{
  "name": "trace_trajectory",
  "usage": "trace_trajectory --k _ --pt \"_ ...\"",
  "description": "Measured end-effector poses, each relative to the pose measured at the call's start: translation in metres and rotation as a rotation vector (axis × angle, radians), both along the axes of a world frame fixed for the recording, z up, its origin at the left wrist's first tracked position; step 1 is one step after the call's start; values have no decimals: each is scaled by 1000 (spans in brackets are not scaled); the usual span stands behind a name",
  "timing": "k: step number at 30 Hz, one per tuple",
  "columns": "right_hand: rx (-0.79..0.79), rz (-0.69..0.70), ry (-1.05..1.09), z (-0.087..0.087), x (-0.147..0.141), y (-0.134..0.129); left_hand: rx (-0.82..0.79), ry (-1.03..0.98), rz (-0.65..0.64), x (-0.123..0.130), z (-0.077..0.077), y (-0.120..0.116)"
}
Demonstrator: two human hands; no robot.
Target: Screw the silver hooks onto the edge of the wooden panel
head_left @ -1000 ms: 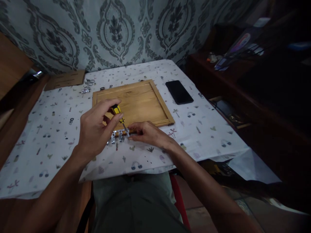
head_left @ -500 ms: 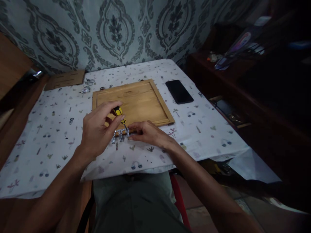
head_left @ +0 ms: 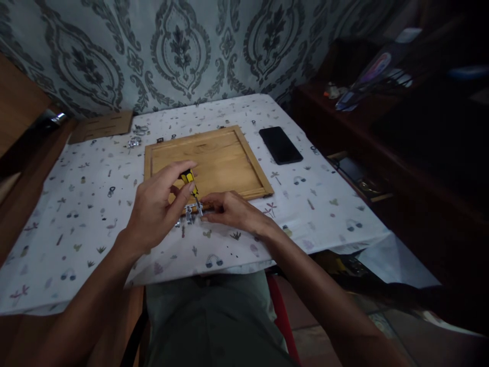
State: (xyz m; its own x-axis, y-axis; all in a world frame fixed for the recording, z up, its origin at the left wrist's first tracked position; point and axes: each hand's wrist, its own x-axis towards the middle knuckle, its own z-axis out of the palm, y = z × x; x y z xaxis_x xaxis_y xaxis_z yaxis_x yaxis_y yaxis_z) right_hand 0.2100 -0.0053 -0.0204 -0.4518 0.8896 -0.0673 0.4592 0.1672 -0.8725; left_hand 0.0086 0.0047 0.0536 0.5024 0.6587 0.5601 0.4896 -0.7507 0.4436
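A framed wooden panel [head_left: 214,158] lies flat on the patterned tablecloth. Along its near edge sit shiny metal hinges [head_left: 189,214], partly covered by my fingers. My left hand [head_left: 156,204] is closed around the yellow and black handle of a screwdriver [head_left: 188,178], which leans over the panel's near edge with its shaft pointing down at the hardware. My right hand [head_left: 231,209] is closed at the rightmost metal piece beside the screwdriver's tip, thumb and fingers pinching around it; the exact contact is partly hidden.
A black phone [head_left: 280,145] lies right of the panel. At the back left are a brown slotted board [head_left: 101,127] and loose metal hardware [head_left: 135,141]. A dark cabinet [head_left: 344,132] with a bottle [head_left: 378,69] stands to the right. The patterned wall [head_left: 225,46] borders the table's far side.
My left hand has turned slightly on the screwdriver handle and shifted a little to the right. My right hand stays at the metal piece, and the panel has kept its place.
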Motion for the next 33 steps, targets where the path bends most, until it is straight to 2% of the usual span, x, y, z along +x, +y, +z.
trace_trajectory --k 6,8,12,23,33 --pt "24 -9 -24 -2 0 1 100 -35 82 2 0 3" --pt "17 -24 -33 -2 0 1 108 -39 72 2 1 3" --pt "-15 -35 -25 -1 -1 0 98 -21 22 2 3 2" --pt "-3 -33 7 -6 0 -1 43 -51 48 0 1 3" --pt "-26 -46 46 -4 -1 -5 -8 -80 43 0 -2 5"
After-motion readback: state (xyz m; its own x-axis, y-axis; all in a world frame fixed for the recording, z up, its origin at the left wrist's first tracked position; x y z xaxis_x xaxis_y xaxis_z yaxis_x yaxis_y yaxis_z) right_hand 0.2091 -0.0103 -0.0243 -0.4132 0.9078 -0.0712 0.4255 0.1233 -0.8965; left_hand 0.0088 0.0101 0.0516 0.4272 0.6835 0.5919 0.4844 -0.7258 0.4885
